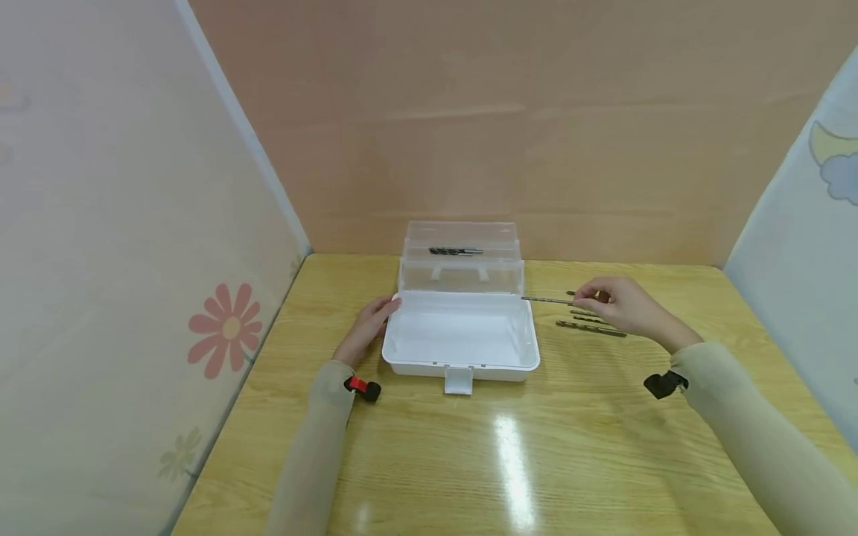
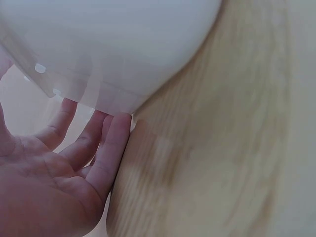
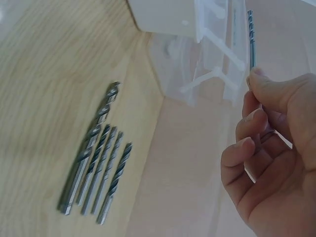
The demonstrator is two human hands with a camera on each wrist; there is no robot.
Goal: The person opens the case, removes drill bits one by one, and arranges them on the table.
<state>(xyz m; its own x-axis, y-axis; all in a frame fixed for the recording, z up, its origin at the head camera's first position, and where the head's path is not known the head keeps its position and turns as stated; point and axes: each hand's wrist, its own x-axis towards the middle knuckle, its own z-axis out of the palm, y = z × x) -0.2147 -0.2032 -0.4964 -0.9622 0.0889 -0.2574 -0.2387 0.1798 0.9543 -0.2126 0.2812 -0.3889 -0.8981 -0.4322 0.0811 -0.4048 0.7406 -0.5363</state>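
An open white plastic toolbox [image 1: 462, 335] stands on the table, its main compartment bare inside. Its translucent tiered trays [image 1: 462, 277] are raised at the back, with several dark drill bits [image 1: 456, 251] lying in an upper one. At the box's left rear corner my left hand [image 1: 365, 327] grips the wall; in the left wrist view its fingers [image 2: 113, 148] reach behind the corner. My right hand [image 1: 620, 301] pinches a slim drill bit [image 3: 252, 42] by its shank between thumb and fingertips. That bit points left, near the box's right rear corner.
Several loose drill bits [image 3: 101, 168] lie side by side on the wooden table [image 1: 436, 454], beneath my right hand. A thicker bit [image 1: 590, 328] is the nearest of them to me. A front latch [image 1: 459, 380] hangs down from the box. Panels stand behind and at both sides.
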